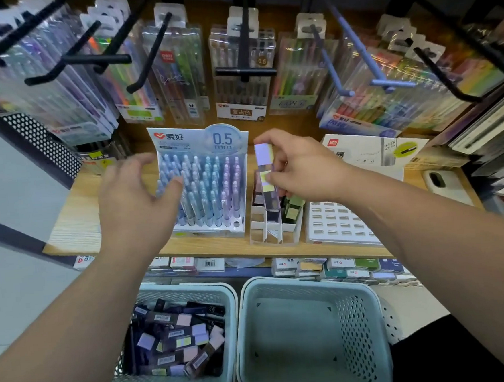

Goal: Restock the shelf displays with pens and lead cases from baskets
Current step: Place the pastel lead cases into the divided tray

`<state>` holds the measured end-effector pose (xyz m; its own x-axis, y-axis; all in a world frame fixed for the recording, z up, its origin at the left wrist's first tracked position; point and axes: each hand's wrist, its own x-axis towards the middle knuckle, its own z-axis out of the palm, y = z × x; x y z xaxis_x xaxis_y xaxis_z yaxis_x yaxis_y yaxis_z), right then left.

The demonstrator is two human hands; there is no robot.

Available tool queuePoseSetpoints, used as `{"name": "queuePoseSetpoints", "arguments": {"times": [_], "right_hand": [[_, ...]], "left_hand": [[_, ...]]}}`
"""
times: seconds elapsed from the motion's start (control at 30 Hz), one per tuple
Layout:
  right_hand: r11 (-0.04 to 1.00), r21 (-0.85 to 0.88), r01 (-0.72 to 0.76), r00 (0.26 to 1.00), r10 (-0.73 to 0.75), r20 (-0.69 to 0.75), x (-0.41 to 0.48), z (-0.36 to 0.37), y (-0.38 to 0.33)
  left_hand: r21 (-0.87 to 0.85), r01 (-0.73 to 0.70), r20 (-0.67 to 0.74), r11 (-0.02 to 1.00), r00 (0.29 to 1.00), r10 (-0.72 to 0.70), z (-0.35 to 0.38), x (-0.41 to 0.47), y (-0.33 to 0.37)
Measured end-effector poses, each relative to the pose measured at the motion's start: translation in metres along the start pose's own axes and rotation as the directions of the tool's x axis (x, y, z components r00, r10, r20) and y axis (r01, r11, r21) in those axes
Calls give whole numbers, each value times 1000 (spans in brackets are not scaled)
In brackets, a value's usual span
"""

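The lead case (264,157) is a slim, clear plastic box with a lavender cap. It looks light, stiff and rather slick, so a pinch across its flat sides near the cap seems the safest hold, and a hard squeeze could crack it. Its long axis runs steeply upward. The capped end points up and toward the back of the shelf (77,221), and the lower end dips into a slot of the white divided tray (289,227), which stands near the shelf's front edge. The right hand (300,169) pinches the case's upper half between thumb and fingertips. Green-capped cases (293,208) fill the tray's right side. Just left stands the pen display (206,188), where the left hand (135,196) hovers with fingers spread wide, holding nothing. Below the front edge, the left basket (189,290) holds more lead cases (177,339), and the right basket (305,282) sits beside it.
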<state>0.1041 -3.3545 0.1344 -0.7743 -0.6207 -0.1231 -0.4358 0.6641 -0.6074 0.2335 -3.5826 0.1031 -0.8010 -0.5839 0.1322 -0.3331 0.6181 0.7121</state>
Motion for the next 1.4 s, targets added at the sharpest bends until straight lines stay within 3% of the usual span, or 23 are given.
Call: {"name": "queuePoseSetpoints", "arguments": {"times": [0.13, 0.2, 0.33, 0.53, 0.77, 1.0, 1.2, 1.4], "right_hand": [[998, -69, 5, 995, -12, -103, 7, 8, 5], [995, -104, -5, 990, -10, -139, 10, 12, 7], [993, -121, 4, 985, -25, -171, 14, 23, 10], [961, -276, 16, 994, -46, -104, 9, 36, 19], [928, -373, 22, 982, -89, -165, 9, 49, 29], [958, -288, -13, 976, -51, -212, 14, 52, 34], [966, -255, 36, 960, -104, -259, 9, 42, 31], [958, -286, 3, 955, -88, -284, -8, 29, 36]], "left_hand": [[-136, 181, 250, 974, 958, -143, 8, -4, -15], [-191, 229, 286, 954, 943, -169, 10, -5, -16], [-203, 270, 303, 941, 932, -201, 11, -4, -14], [-207, 285, 317, 936, 925, -211, 11, -3, -15], [-221, 290, 278, 931, 934, -224, 11, -4, -11], [-206, 286, 250, 936, 940, -233, 9, -6, -6], [-222, 285, 255, 933, 940, -226, 6, -8, -5], [-237, 313, 261, 920, 932, -250, -7, -21, -13]]}}
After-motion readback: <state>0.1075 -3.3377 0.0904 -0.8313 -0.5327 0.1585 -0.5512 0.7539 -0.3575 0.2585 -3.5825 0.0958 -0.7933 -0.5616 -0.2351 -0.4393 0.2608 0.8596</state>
